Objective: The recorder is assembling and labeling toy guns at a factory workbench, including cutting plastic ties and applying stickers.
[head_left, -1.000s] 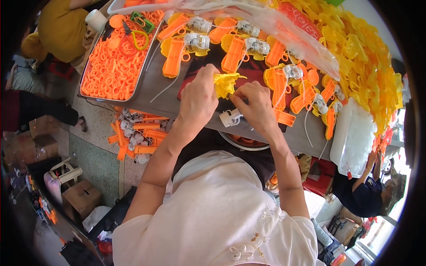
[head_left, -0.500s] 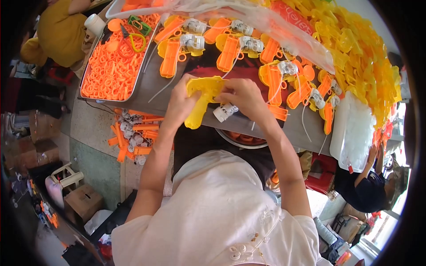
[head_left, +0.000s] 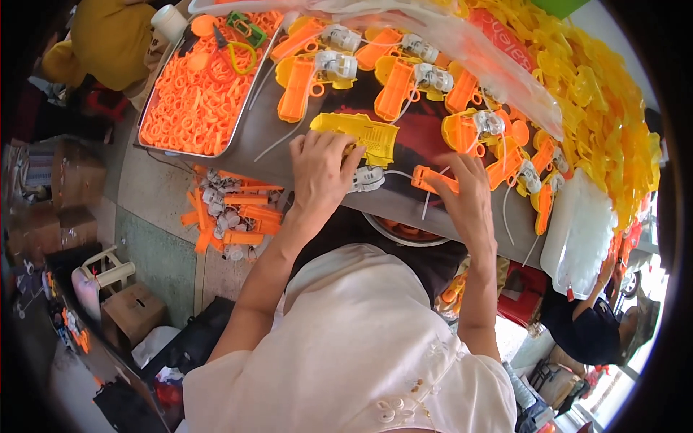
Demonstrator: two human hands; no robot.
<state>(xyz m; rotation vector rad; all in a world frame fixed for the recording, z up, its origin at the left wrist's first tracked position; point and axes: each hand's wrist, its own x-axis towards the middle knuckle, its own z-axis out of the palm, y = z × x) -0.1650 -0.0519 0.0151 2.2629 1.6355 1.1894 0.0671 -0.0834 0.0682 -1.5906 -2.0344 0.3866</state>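
Note:
My left hand (head_left: pixel 322 167) is closed over the lower part of a yellow plastic shell half (head_left: pixel 372 136), which lies on the table; the handle end is hidden under my fingers. Next to those fingers rests a white pump-like part (head_left: pixel 368 179), with a thin pale tube running toward the right. An orange rectangular grip piece (head_left: pixel 432 178) is held at its right end by my right hand (head_left: pixel 468 193). Beyond both hands, several half-built toy guns (head_left: pixel 395 88) with yellow shells, orange grips, white parts and loose tubes lie in rows.
A metal tray (head_left: pixel 232 137) of small orange rings, with cutters (head_left: pixel 242 58) on top, stands at the left. Yellow shells (head_left: pixel 577 86) are heaped at the right, beside a white tub (head_left: pixel 577 224). Orange and white parts (head_left: pixel 234 213) lie lower left. Other people are nearby.
The yellow shell has gone from being held up in both hands to lying on the table under my left hand. My right hand moved right and took the orange grip piece.

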